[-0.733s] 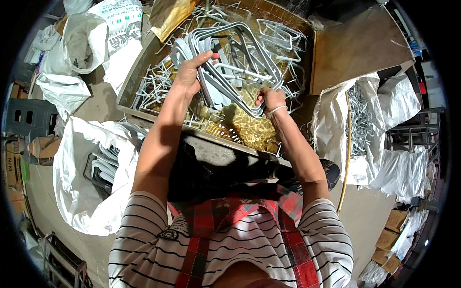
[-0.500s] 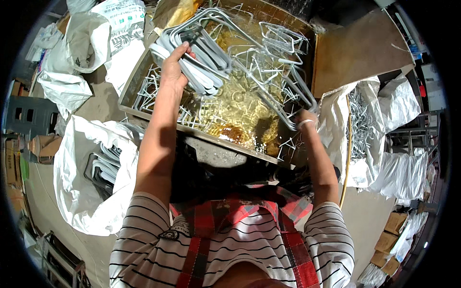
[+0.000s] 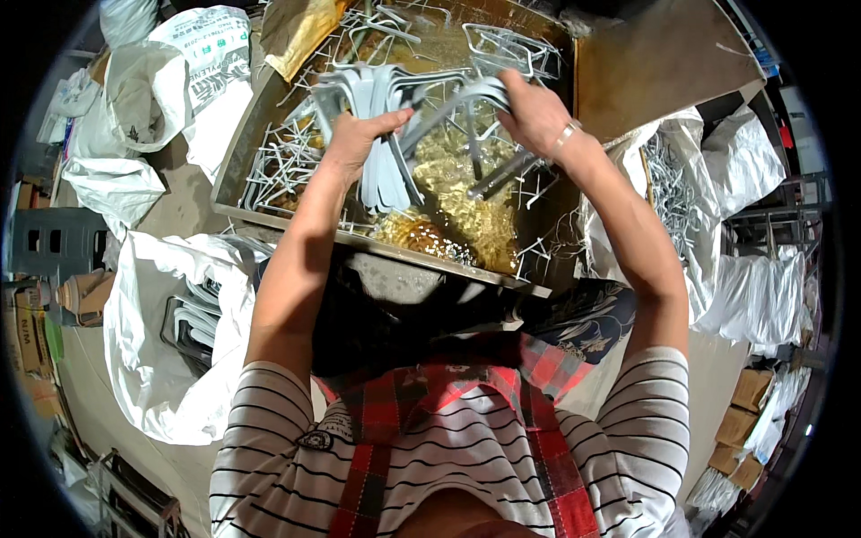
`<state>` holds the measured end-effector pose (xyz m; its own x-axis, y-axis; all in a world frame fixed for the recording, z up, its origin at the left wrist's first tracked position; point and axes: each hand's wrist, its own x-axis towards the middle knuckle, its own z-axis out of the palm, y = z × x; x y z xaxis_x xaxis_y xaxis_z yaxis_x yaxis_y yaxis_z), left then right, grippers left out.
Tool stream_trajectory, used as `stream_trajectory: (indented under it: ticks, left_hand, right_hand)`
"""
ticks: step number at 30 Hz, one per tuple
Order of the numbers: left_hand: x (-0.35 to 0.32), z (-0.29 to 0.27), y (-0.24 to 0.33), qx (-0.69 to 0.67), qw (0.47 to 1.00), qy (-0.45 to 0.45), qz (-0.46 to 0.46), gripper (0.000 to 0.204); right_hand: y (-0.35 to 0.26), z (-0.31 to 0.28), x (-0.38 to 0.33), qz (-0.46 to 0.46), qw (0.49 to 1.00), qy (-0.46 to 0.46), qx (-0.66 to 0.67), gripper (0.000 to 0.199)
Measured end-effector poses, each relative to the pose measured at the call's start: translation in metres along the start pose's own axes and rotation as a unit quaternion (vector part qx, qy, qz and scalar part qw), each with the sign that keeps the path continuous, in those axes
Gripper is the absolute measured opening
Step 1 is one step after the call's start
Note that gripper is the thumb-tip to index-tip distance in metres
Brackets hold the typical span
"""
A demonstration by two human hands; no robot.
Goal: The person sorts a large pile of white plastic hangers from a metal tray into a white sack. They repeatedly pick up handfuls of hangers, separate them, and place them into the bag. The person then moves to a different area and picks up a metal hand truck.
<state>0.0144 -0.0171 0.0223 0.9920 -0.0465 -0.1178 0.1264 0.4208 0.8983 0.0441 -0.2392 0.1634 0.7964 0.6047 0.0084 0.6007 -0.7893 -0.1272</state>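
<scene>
A stack of grey bent metal bars (image 3: 386, 134) stands on end over the tub, and my left hand (image 3: 359, 139) is closed around it with the thumb across its near side. To its right, my right hand (image 3: 538, 117) grips a few more bent metal bars (image 3: 484, 93), which are partly blurred and slant down toward the water. Below both hands lies a metal tub (image 3: 408, 257) of yellowish, rippling liquid (image 3: 466, 220). Thin white-tipped wire pieces (image 3: 278, 175) crowd its left side, and wire frames (image 3: 511, 49) lie at the far right.
At my left, a white sack (image 3: 134, 359) holds more bent bars. Another sack (image 3: 708, 206) on the right is full of small metal pieces. A brown board (image 3: 664, 63) leans beyond the tub's right wall. Empty-looking white bags (image 3: 148, 99) stand far left.
My right hand has come up from the tub's near right corner toward the middle, bringing bent bars. My left hand has shifted slightly right and nearer, turning its stack more upright.
</scene>
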Motion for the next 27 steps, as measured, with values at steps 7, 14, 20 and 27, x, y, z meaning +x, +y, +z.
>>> stream_trajectory:
  ticks: [7,14,20,27]
  left_hand:
    - [-0.01,0.009,0.01,-0.042,0.99,-0.107,-0.082,0.032]
    - [0.009,-0.018,0.015,-0.223,0.972,0.047,-0.054,0.031]
    - [0.015,-0.03,0.016,-0.307,0.949,0.067,-0.042,0.032]
    - [0.005,-0.027,0.025,-0.257,0.957,0.133,0.007,0.028]
  right_hand:
    - [0.024,0.037,0.049,-0.099,0.991,0.072,-0.056,0.034]
    - [-0.008,0.056,0.002,0.015,0.939,0.34,0.043,0.032]
    - [-0.008,0.176,-0.023,0.272,0.924,-0.057,0.263,0.076]
    - [-0.001,0.183,-0.041,-0.081,0.973,-0.127,-0.178,0.044]
